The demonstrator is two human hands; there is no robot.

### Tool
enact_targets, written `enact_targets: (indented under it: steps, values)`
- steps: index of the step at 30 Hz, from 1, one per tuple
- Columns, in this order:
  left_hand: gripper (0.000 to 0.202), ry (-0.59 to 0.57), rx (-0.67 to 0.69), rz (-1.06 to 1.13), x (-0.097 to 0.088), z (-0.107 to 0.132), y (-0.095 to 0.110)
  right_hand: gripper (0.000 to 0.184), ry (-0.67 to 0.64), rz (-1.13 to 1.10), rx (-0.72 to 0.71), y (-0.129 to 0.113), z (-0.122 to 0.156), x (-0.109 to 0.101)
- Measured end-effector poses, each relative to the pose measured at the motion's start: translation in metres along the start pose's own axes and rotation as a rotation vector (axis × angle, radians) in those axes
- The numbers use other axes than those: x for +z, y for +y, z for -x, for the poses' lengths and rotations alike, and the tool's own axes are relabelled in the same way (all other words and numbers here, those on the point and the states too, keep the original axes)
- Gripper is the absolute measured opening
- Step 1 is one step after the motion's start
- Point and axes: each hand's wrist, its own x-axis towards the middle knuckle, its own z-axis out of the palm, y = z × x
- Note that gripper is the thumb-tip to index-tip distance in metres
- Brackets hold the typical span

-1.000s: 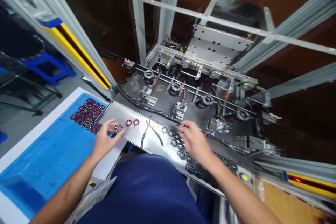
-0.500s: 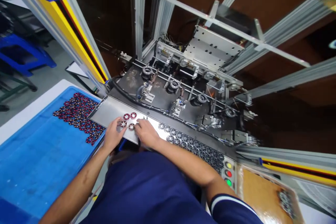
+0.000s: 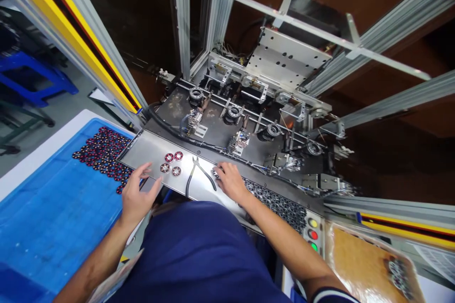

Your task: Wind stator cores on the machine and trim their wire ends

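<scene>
My left hand (image 3: 139,194) hovers at the near left edge of the metal tray (image 3: 145,144), fingers apart, holding nothing. Just right of it, several motor stators with red-and-copper windings (image 3: 176,171) form a small cluster. Cutting pliers (image 3: 196,166) with dark handles lie spread between the cluster and my right hand (image 3: 232,182). That hand's fingers are bent down onto a bare grey stator core (image 3: 215,173) at the left end of the grey rows; its palm hides some cores. Many more grey stator cores (image 3: 273,199) fill the tray's right part.
A blue bin (image 3: 64,213) on the left holds many wound stators (image 3: 103,151). Behind the tray stands a machine with round fixtures (image 3: 233,113) and a black cable. Yellow, red and green buttons (image 3: 313,235) sit at the tray's right end, beside a brown, plastic-wrapped board (image 3: 359,255).
My left hand has drawn back left from the wound stators and spread its fingers. My right hand has moved right, off the cluster onto the grey cores, uncovering the pliers.
</scene>
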Motion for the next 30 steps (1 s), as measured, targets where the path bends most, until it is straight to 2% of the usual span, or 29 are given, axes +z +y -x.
enact_targets:
  steps: [3,6,11,15,18,21,23,26,30]
  values:
    - [0.046,0.003,-0.005,0.068,0.002,-0.002,0.014,0.023,-0.049,0.037,-0.093,0.007,-0.008,-0.007]
    - [0.029,-0.052,-0.02,0.169,0.011,0.0,0.029,0.015,-0.056,0.085,-0.183,0.012,-0.015,-0.013]
    - [0.017,-0.216,-0.081,0.4,0.032,-0.003,0.051,0.013,0.027,0.118,-0.323,0.014,-0.025,-0.015]
    - [0.025,-0.335,-0.225,0.617,0.042,-0.004,0.062,0.011,0.141,0.056,-0.43,0.01,-0.032,-0.031]
    - [0.044,-0.427,-0.36,0.848,0.041,-0.006,0.071,0.022,0.247,-0.025,-0.457,-0.014,-0.033,-0.063]
    - [0.064,-0.555,-0.441,1.135,0.032,-0.011,0.081,0.038,0.29,-0.205,-0.515,-0.055,-0.033,-0.101]
    - [0.07,-0.593,-0.477,1.297,0.022,-0.014,0.087,0.046,0.331,-0.306,-0.566,-0.079,-0.034,-0.119]
    - [0.064,-0.538,-0.539,1.461,0.008,-0.016,0.093,0.053,0.399,-0.335,-0.579,-0.1,-0.037,-0.126]
    - [0.05,-0.476,-0.606,1.609,-0.004,-0.01,0.094,0.051,0.458,-0.326,-0.516,-0.106,-0.036,-0.121]
